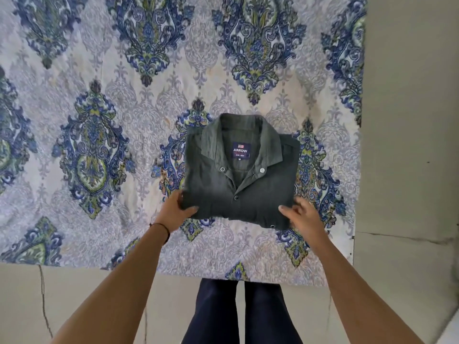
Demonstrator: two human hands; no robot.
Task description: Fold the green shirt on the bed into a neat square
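Note:
The dark green shirt [260,192] lies folded into a compact square on the bed, collar up and away from me, its navy label showing. My left hand [176,209] grips the shirt's near left corner, thumb on top and fingers tucked under the edge. My right hand [300,214] is at the near right corner, fingers curled against the fabric's edge; it looks blurred.
The bed is covered by a white sheet [99,115] with blue and green paisley medallions. Its near edge runs just in front of my dark trousers [243,311]. A grey floor [409,120] lies to the right and below.

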